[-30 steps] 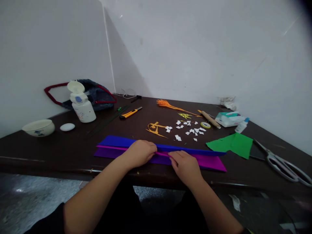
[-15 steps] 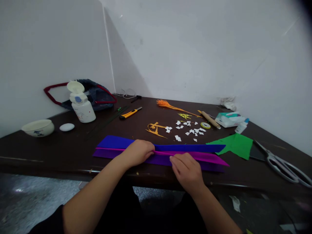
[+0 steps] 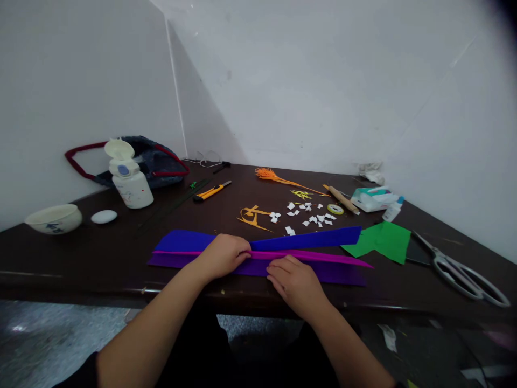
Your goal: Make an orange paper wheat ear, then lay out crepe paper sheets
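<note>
A long folded strip of crepe-like paper lies along the table's near edge, with a blue band at the back, a narrow magenta fold in the middle and a purple band in front. My left hand is closed on the fold near its middle, thumb and fingers pinching it. Just to the right, my right hand has its curled fingers closed at the magenta fold, over the purple band. The blue band's right end is lifted, leaning over a green paper piece.
Scissors lie at the right. Behind the strip are white paper scraps, orange scraps, a tape roll and a utility knife. At the left stand a bowl and an open-lidded bottle.
My right hand has slid left along the magenta fold, closer to my left hand. The blue band's right end has risen and shifted left. The whole view has shifted slightly.
</note>
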Available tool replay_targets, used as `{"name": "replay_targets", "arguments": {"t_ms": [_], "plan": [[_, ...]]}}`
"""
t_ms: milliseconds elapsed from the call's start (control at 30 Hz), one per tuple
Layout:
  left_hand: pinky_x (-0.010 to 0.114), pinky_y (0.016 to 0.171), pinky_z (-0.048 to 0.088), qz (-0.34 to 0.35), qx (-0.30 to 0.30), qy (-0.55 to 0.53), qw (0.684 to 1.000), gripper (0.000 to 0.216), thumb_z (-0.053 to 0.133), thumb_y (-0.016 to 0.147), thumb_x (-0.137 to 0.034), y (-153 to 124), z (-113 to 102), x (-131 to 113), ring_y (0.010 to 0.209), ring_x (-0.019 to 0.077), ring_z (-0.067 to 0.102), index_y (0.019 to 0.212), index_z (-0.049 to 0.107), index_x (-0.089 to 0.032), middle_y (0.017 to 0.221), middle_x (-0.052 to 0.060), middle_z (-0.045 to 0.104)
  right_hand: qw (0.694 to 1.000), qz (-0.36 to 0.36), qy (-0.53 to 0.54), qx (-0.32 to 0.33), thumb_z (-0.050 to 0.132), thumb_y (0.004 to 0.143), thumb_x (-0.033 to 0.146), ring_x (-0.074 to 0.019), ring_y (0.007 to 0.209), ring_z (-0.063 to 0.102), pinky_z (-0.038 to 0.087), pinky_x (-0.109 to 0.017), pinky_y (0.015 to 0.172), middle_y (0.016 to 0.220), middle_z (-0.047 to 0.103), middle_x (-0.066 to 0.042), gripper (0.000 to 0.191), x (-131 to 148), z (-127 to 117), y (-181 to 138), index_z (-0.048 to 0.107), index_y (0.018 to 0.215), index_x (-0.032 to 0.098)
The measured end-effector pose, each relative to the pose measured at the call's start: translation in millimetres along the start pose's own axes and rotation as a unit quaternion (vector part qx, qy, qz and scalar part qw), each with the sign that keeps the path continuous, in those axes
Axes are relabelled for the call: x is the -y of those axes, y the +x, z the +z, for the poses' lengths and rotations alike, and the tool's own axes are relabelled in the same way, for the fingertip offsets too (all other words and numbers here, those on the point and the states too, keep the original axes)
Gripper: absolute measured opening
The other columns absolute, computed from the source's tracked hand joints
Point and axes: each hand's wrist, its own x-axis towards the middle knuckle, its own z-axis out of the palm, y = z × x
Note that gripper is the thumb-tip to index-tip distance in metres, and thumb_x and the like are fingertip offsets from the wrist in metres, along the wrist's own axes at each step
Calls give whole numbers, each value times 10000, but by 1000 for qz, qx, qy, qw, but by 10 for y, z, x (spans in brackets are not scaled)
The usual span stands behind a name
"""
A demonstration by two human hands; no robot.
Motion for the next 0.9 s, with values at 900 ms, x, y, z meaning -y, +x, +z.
{"name": "replay_targets", "arguments": {"t_ms": [900], "plan": [[293, 807, 447, -17, -56, 36, 998, 186, 481, 881, -273, -53, 151, -34, 859, 177, 619, 854, 647, -195, 868, 41, 688, 996, 23, 39, 72, 613, 818, 367, -209, 850, 532, 464, -346, 765, 945, 652, -57, 271, 91, -157, -51, 661, 1021, 193]]}}
